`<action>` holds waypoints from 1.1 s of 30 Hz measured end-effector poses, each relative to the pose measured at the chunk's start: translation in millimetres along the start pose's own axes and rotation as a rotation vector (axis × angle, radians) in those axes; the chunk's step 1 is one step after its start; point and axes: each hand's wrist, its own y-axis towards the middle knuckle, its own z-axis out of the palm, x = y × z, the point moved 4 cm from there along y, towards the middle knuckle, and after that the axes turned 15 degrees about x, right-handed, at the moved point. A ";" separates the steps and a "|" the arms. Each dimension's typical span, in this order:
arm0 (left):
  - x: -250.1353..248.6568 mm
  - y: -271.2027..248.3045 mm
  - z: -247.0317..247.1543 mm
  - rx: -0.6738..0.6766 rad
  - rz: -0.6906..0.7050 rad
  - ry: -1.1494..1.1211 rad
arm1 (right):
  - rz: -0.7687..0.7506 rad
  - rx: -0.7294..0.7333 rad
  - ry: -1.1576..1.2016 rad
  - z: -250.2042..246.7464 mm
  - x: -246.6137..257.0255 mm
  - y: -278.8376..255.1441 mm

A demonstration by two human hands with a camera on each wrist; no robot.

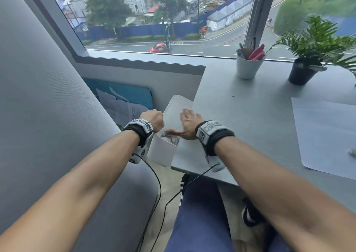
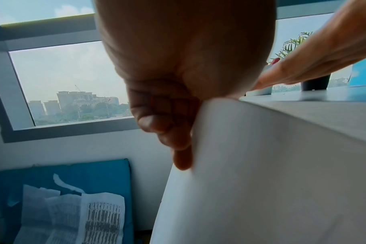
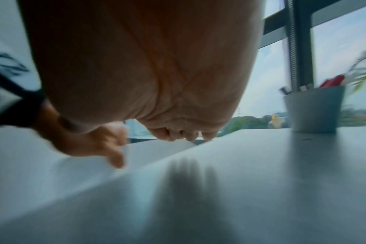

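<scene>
A white sheet of paper lies over the left edge of the grey table, with its near-left part bent up into a trough. My left hand grips that raised edge, its fingers curled against the paper. A small pile of grey scraps sits in the fold between my hands. My right hand hovers flat and open over the sheet, thumb stretched toward the scraps; it is blurred. In the right wrist view its fingertips are straight, just above the paper.
A white pot of pens and red-handled scissors and a potted plant stand at the back by the window. Another white sheet lies at the table's right. Torn printed papers lean on a blue board on the floor. A grey padded panel rises at left.
</scene>
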 end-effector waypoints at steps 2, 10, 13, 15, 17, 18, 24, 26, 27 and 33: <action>1.3 0.1 2.6 -0.001 0.005 -0.007 | 0.116 -0.057 0.035 -10.6 -40.0 -4.9; -4.5 24.6 10.2 0.002 0.032 -0.017 | 0.467 -0.014 0.178 -33.7 -162.0 -24.1; -4.5 37.2 9.9 -0.011 0.034 -0.023 | 0.516 0.029 0.196 -37.2 -173.4 -19.1; -2.8 45.1 8.4 -0.015 0.030 -0.026 | 0.462 0.049 0.160 -35.7 -169.9 -12.2; -1.1 51.9 5.4 -0.010 0.025 -0.028 | 0.288 0.067 0.061 -32.9 -151.5 -4.0; -0.9 54.6 3.6 -0.008 0.024 -0.033 | 0.176 0.085 0.013 -31.8 -137.8 -1.6; -0.6 56.8 -5.0 -0.011 0.036 -0.012 | 0.061 -0.059 0.089 -42.9 -123.8 2.2; 0.4 54.7 -7.2 -0.008 0.039 -0.003 | 0.273 -0.067 0.118 -41.8 -149.0 2.9; 1.0 54.0 -8.1 -0.004 0.039 -0.006 | 0.351 -0.037 0.124 -38.9 -156.1 2.5; -4.1 49.6 -9.7 0.030 0.029 -0.005 | 0.162 0.097 0.026 -13.6 -63.8 19.0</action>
